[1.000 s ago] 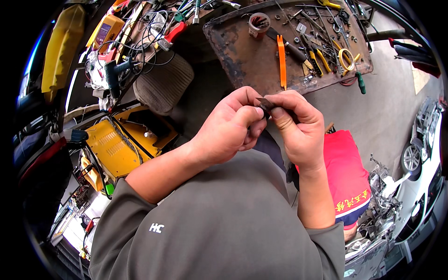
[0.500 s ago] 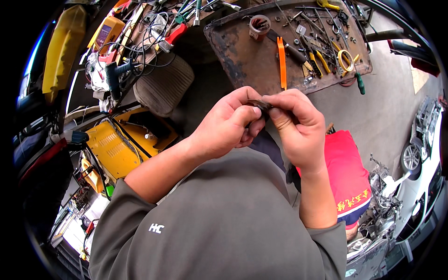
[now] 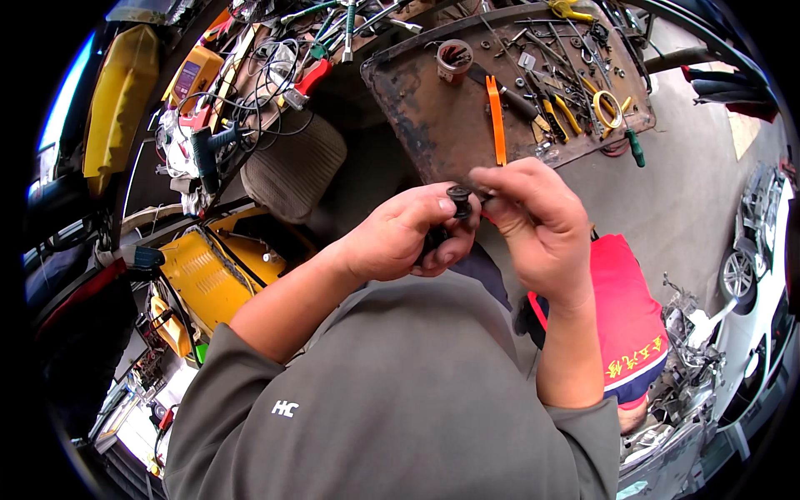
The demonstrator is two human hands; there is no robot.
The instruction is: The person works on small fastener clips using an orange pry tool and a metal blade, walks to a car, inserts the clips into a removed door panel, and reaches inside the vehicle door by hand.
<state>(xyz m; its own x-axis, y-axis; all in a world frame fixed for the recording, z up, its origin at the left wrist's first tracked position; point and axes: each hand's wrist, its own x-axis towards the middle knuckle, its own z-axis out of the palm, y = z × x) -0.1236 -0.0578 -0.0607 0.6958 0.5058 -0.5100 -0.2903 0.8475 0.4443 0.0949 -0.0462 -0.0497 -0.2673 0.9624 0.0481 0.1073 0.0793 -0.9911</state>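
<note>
In front of my chest, my left hand (image 3: 385, 237) is closed around a small black part with a round, ridged head (image 3: 458, 197) that stands up between thumb and fingers. More dark material shows lower in the same grip, mostly covered by the fingers. Just right of it, my right hand (image 3: 546, 221) has thumb and forefinger pinched together. Something small and dark shows at those fingertips, too little of it to name. The two hands are close to each other, a narrow gap between them.
Beyond my hands stands a rusty metal tray table (image 3: 417, 117) with an orange pry tool (image 3: 497, 121), pliers (image 3: 567, 117), a tape roll (image 3: 607, 109) and a cup (image 3: 455, 61). A padded seat (image 3: 293, 171) is at left. A person in a red top (image 3: 621, 304) bends low at right, near a white car (image 3: 754, 333).
My right hand has drawn slightly right, away from the left. The black part's round head now shows upright in my left hand, where a thin dark edge lay between both hands.
</note>
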